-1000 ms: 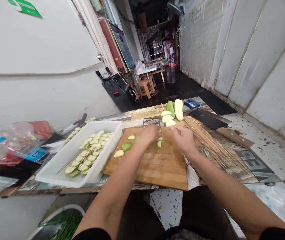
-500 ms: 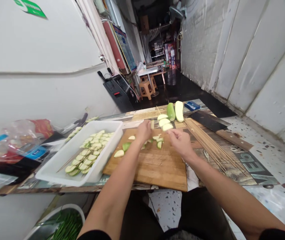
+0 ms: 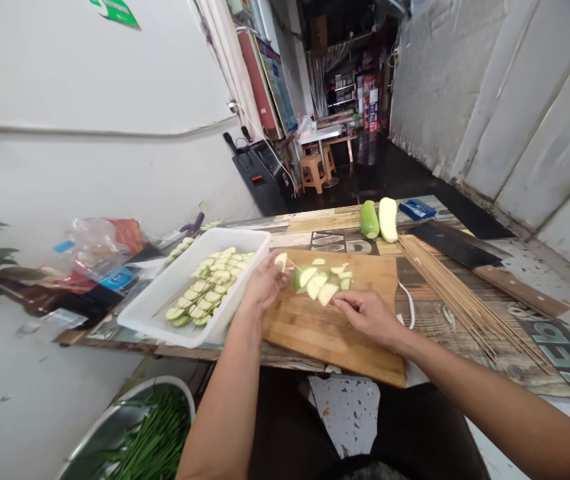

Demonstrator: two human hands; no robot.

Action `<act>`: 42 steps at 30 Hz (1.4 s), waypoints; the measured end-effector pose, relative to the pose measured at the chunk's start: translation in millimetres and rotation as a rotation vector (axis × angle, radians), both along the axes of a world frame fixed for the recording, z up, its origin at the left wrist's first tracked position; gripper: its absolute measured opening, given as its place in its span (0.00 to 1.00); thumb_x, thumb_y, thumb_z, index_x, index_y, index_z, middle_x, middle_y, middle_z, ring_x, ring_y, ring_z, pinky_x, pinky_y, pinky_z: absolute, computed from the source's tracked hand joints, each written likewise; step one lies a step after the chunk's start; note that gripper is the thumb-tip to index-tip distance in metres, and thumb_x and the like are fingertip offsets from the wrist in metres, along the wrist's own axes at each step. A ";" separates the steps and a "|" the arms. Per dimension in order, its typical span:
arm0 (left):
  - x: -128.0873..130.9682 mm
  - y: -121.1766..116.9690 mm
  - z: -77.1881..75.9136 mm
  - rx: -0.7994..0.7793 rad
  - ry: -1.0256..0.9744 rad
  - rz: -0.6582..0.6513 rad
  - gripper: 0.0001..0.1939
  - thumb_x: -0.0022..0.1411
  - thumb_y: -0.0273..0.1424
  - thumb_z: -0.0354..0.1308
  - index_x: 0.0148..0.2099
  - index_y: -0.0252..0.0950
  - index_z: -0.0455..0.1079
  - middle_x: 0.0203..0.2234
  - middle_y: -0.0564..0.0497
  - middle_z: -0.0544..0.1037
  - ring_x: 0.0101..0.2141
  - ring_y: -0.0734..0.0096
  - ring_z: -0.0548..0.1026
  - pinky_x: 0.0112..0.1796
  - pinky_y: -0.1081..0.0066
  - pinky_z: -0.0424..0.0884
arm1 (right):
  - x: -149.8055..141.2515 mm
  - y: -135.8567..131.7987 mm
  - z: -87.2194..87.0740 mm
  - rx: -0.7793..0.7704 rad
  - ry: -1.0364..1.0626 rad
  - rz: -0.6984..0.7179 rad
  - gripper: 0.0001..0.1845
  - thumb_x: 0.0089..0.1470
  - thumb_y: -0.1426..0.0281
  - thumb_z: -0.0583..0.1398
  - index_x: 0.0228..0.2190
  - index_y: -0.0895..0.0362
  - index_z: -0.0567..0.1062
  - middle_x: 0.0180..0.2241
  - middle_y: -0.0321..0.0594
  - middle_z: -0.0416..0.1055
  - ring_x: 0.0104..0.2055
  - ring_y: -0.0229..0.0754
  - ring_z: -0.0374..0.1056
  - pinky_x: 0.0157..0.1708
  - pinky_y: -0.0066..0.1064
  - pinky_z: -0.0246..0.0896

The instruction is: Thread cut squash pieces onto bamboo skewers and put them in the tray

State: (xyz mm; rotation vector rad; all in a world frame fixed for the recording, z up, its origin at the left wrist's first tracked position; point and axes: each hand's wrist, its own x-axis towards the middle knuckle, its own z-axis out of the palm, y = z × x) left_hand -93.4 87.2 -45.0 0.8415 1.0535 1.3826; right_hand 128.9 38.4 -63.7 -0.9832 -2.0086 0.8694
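Note:
My right hand (image 3: 365, 313) pinches the near end of a wooden skewer, which carries several pale green-edged zucchini slices (image 3: 317, 285). Its tip points left, toward my left hand (image 3: 265, 283), whose fingers close on a single zucchini slice (image 3: 281, 261). Both hands are over the wooden cutting board (image 3: 325, 333). Loose slices (image 3: 345, 279) lie on the board behind the skewer, partly covered by it. Left of the board, a white plastic tub (image 3: 165, 331) holds many skewered zucchini slices (image 3: 205, 287).
Two zucchini pieces (image 3: 379, 220) lie behind the board, near a blue packet (image 3: 417, 209). To the right are bare skewers (image 3: 445, 297) and a cleaver (image 3: 495, 273). Bottles and bags (image 3: 109, 257) crowd the left end. Below sits a bowl of green stalks (image 3: 149, 433).
My left hand has picked up a slice and moved left with it, beside the tub. My right hand has lowered the loaded skewer over the board, its tip turning left. The view has swung left.

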 end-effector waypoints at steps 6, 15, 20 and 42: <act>-0.7 -0.3 2.0 -0.030 -0.032 0.116 0.04 0.52 0.23 0.57 0.33 0.27 0.67 0.26 0.46 0.73 0.19 0.85 0.65 0.15 0.86 0.57 | -0.6 -0.5 -4.6 0.049 -0.055 0.011 0.13 0.53 0.71 0.49 0.21 0.59 0.69 0.17 0.33 0.59 0.20 0.33 0.55 0.22 0.24 0.47; 2.6 3.1 3.0 -0.253 -0.176 0.265 0.02 0.55 0.23 0.55 0.34 0.30 0.65 0.26 0.45 0.75 0.19 0.77 0.71 0.15 0.82 0.63 | -1.8 -3.0 -5.6 0.081 -0.067 0.035 0.13 0.53 0.72 0.49 0.22 0.59 0.69 0.19 0.34 0.63 0.22 0.34 0.57 0.24 0.24 0.48; 8.7 2.9 5.0 -0.259 -0.216 0.304 0.01 0.57 0.22 0.53 0.34 0.30 0.64 0.28 0.42 0.76 0.31 0.65 0.76 0.28 0.74 0.73 | -2.0 -3.5 -8.0 0.072 -0.071 0.037 0.14 0.54 0.71 0.49 0.22 0.59 0.70 0.19 0.34 0.63 0.22 0.34 0.56 0.24 0.25 0.48; 12.4 3.8 3.8 -0.235 -0.238 0.338 0.02 0.56 0.21 0.53 0.35 0.28 0.65 0.28 0.41 0.76 0.31 0.63 0.77 0.32 0.69 0.74 | -4.8 -3.7 -9.9 0.056 -0.056 0.035 0.15 0.54 0.71 0.49 0.22 0.59 0.69 0.19 0.34 0.62 0.21 0.34 0.55 0.24 0.24 0.49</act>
